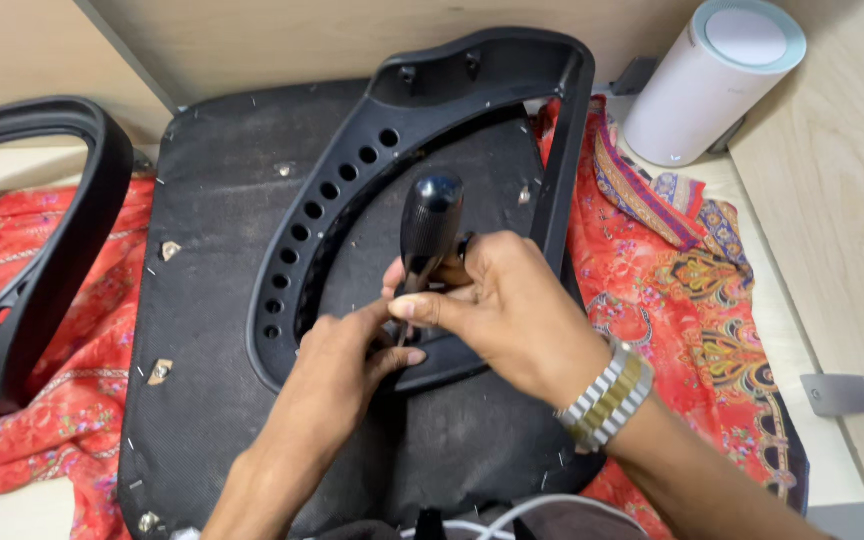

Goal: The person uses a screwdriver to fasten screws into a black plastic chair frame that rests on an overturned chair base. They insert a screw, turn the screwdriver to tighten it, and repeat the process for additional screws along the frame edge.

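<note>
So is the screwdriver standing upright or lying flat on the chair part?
Roughly upright. The screwdriver has its black handle up toward the camera, its tip hidden between the right hand and left hand.

Both forearms come in bare, no sleeves showing anywhere up to the frame edge. The left hand (347,355) carries nothing, no ring, no band. The right hand (507,305) has a metal link watch bracelet (607,395) at the wrist, silver outer links with a gold strip down the centre.
</note>
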